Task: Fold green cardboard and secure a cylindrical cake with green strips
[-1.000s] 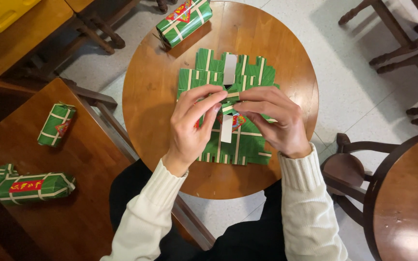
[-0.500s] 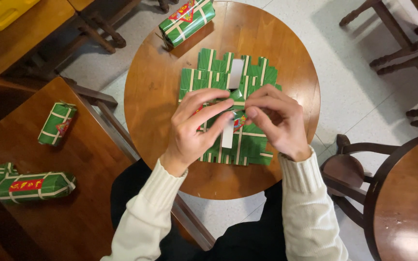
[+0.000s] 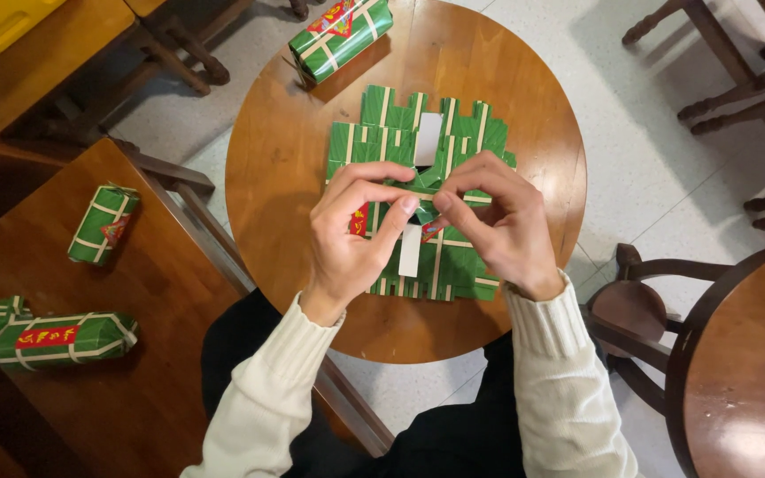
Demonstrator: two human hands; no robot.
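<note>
green flat box (image 3: 418,190) pinched, both hands' fingers (image 3: 405,208).

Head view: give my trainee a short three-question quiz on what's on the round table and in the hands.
1. True or false: both hands pinch the green flat sheet.
2. How many folded green packages lie on the side table?
3. Where on the round table is the finished package: A near edge, B far edge?

Key: 1 true, left hand and right hand meet over it; 2 three; 3 B.
</note>
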